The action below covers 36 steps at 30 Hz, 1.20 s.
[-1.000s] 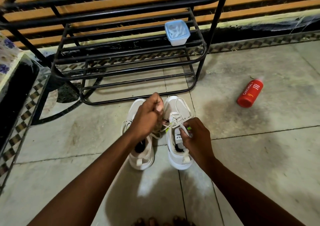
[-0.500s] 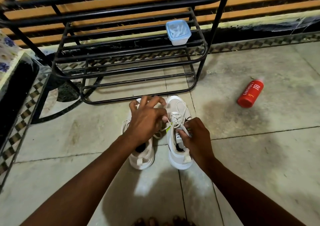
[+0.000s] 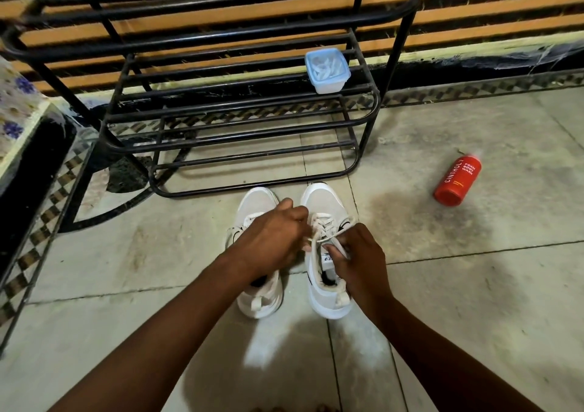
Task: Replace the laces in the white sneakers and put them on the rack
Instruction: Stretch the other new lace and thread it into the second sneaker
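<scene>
Pinching lace (image 3: 328, 237), both hands; red bottle (image 3: 457, 179) reads "CINTHOL FOAM BODY WASH".

two white sneakers (image 3: 325, 209) upright side by side before black rack (image 3: 240, 101), laces (image 3: 327, 230) threaded.

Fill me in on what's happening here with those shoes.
A person is working on the lace of the right sneaker, with the left hand and right hand both pinching it. The left sneaker sits beside it. Both stand on the floor in front of the black rack, not yet on it.
</scene>
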Available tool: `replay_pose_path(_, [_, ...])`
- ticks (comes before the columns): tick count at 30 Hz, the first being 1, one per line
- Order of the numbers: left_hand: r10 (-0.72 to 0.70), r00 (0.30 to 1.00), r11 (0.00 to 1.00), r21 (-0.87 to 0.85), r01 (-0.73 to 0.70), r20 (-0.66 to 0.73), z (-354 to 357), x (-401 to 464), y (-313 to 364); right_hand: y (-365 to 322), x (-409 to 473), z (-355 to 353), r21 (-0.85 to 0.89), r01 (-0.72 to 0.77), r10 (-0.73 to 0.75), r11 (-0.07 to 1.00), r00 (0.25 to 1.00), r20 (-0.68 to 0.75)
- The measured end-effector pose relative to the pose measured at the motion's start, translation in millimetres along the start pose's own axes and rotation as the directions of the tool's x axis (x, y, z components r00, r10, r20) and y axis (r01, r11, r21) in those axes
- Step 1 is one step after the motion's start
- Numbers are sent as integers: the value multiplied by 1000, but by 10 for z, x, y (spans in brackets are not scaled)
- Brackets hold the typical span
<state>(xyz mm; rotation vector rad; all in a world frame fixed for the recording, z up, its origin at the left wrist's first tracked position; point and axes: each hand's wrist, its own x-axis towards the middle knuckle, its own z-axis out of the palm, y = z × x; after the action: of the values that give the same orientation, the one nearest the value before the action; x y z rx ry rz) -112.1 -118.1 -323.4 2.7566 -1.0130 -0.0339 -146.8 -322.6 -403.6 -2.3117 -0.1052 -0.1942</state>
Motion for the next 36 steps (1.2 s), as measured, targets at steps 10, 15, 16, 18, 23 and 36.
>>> replay_pose_path(10, [-600,678,670,-730,137,-424,-268,43,187,9,25,-4,-20,-43,43,999,999,2])
replay_pose_path(15, [-414,860,821,-530,212,-298,-332,53,131,-8,20,9,-27,-43,44,999,999,27])
replay_pose_path(16, [-294,944,931,-267,247,-152,-327,61,123,-13,17,11,-26,-50,51,998,998,30])
replay_pose_path(18, [-162,984,985,74,156,78,-282,94,76,-14,18,8,-34,-45,46,998,999,28])
replay_pose_path(23, [-256,960,959,154,237,116,-229,130,87,-6,18,26,-37,-49,50,998,998,28])
replay_pose_path(36, [-369,904,904,-142,404,217,75,81,228,21,19,101,-50,-49,48,998,999,-22])
